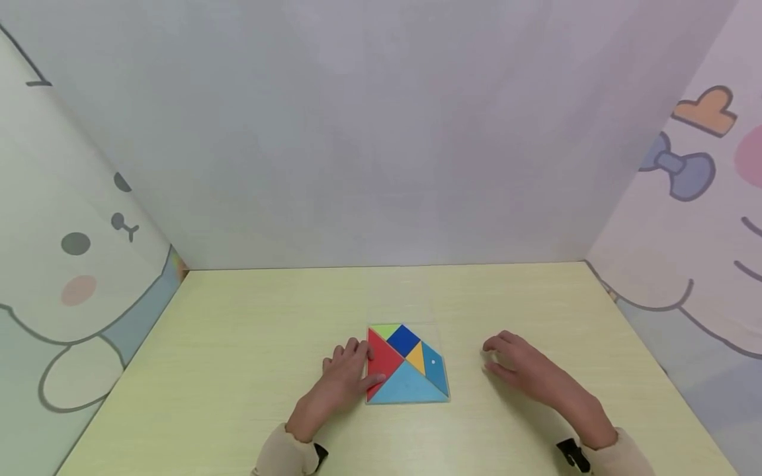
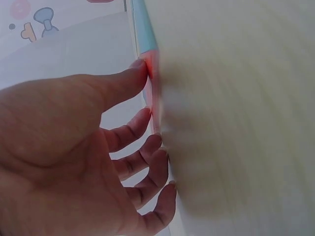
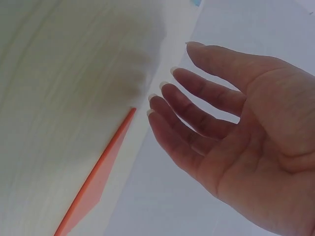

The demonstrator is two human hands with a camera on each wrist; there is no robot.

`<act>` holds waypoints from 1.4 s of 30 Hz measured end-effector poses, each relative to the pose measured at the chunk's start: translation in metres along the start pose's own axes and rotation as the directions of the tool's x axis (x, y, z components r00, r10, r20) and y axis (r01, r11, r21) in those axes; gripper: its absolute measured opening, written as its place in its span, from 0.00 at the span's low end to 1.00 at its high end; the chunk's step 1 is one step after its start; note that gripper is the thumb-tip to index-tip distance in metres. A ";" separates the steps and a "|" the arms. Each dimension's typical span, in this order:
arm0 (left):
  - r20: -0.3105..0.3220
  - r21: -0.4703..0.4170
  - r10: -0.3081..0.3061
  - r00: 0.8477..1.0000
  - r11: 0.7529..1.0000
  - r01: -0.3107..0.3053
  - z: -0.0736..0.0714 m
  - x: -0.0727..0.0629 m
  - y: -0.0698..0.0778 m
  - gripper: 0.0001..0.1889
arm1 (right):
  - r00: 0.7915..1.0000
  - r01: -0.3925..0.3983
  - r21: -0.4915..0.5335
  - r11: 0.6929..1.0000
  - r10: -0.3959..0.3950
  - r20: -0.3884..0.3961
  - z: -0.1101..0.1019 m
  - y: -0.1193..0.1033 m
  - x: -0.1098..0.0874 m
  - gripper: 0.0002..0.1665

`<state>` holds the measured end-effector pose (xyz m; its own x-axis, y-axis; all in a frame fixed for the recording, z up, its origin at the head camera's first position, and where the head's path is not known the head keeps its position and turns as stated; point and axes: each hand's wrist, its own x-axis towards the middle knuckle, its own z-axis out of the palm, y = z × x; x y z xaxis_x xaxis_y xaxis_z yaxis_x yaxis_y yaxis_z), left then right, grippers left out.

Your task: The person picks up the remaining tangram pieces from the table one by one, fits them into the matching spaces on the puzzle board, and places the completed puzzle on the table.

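Observation:
In the head view a flat tangram puzzle lies on the table, its pieces fitted edge to edge. It has a red triangle [image 1: 383,357], a large light-blue triangle [image 1: 408,386], a dark-blue square [image 1: 403,340], a small yellow triangle [image 1: 416,357], a lime-green piece [image 1: 385,329] and a blue piece with a white dot [image 1: 435,371]. My left hand [image 1: 345,373] rests at the puzzle's left edge, thumb and fingertips touching the red triangle. To the right of the puzzle, my right hand [image 1: 526,367] hovers with loosely bent fingers, holding nothing. An orange flat piece [image 3: 98,172] lies apart from its fingertips in the right wrist view.
The pale wood-look table [image 1: 238,330] runs back to a plain whitish wall [image 1: 381,132]. Side panels with cartoon drawings [image 1: 75,243] stand at left and right. Both sleeves come in from the near edge.

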<state>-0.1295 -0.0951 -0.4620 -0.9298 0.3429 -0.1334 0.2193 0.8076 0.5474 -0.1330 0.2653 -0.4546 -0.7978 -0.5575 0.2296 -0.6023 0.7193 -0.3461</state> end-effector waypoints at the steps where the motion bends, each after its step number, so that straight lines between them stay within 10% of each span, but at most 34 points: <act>1: 0.000 0.002 -0.002 1.000 1.000 0.002 0.000 0.000 0.001 0.20 | 1.000 -0.002 0.008 1.000 0.002 -0.001 -0.001 0.001 -0.001 0.14; 23: -0.012 0.015 -0.001 1.000 1.000 0.001 0.001 -0.001 0.001 0.21 | 0.986 -0.140 0.065 0.988 0.134 0.095 -0.025 0.026 -0.017 0.15; 42: -0.015 0.027 0.005 1.000 1.000 -0.004 0.001 -0.001 0.000 0.21 | 0.925 -0.312 0.044 0.949 0.293 0.243 -0.039 0.038 -0.025 0.19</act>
<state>-0.1285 -0.0945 -0.4628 -0.9331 0.3396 -0.1185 0.2313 0.8188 0.5255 -0.1365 0.3225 -0.4382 -0.9073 -0.4057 -0.1103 -0.3213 0.8383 -0.4404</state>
